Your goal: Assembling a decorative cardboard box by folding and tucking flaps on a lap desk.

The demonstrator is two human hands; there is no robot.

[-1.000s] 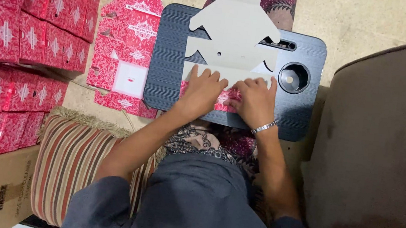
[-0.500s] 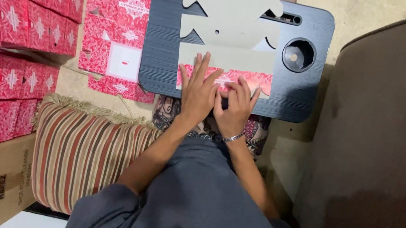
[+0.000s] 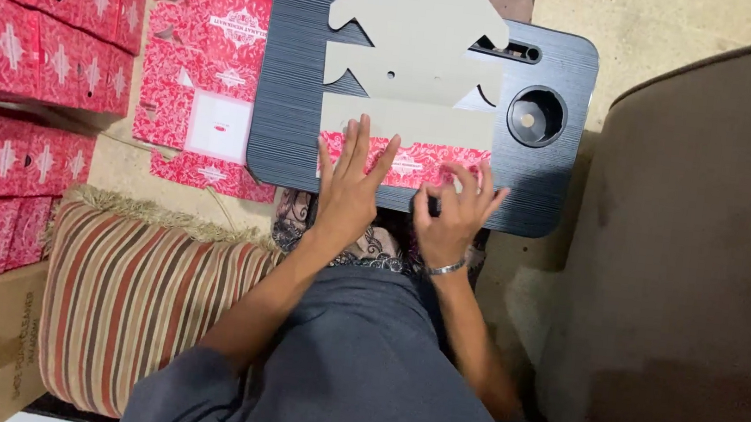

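I read this as the folding step on a flat box blank (image 3: 413,75); it lies grey side up across the middle of the dark lap tray (image 3: 292,72), in the upper centre of the frame, with its near flap turned back so a red patterned strip (image 3: 418,164) shows along the tray's lower edge. My left hand (image 3: 350,190) lies flat on that strip, fingers spread and pressing, gripping nothing; my right hand (image 3: 459,215) sits just beside it at the strip's right end, fingers curled loosely on the flap's edge, and I cannot tell whether they pinch it or only rest there. In my judgement the crease is being set, and the next move calls for even pressure along the whole fold while the blank stays square to the tray; the round cup hollow (image 3: 536,116) at the tray's right should stay clear of the card. More flat red blanks (image 3: 208,82) lie on the floor at upper left, beside stacked red boxes (image 3: 30,44) along the left edge; a striped cushion (image 3: 139,293) sits at lower left.
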